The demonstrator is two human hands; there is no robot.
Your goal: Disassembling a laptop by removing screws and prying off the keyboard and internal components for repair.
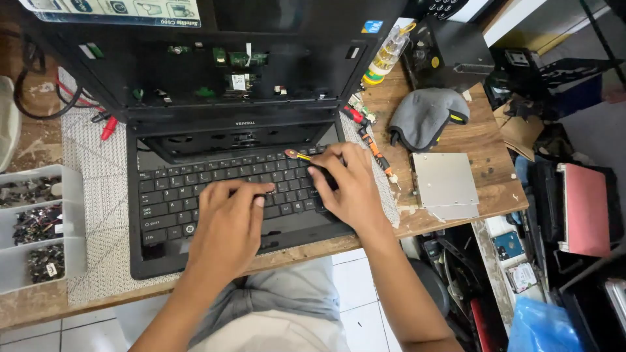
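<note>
At frame centre, our left hand [228,218] rests fingers loosely spread on the laptop [195,202] keyboard; our right hand [349,186], grip pinching a screwdriver [297,155], works the keyboard's upper edge.

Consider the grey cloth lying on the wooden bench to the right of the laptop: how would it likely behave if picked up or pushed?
The grey cloth lies crumpled and domed, so it would probably go floppy and sag when lifted. It looks light for its size. Pushed across the wooden bench, it would likely bunch and drag rather than roll or tip.
</note>
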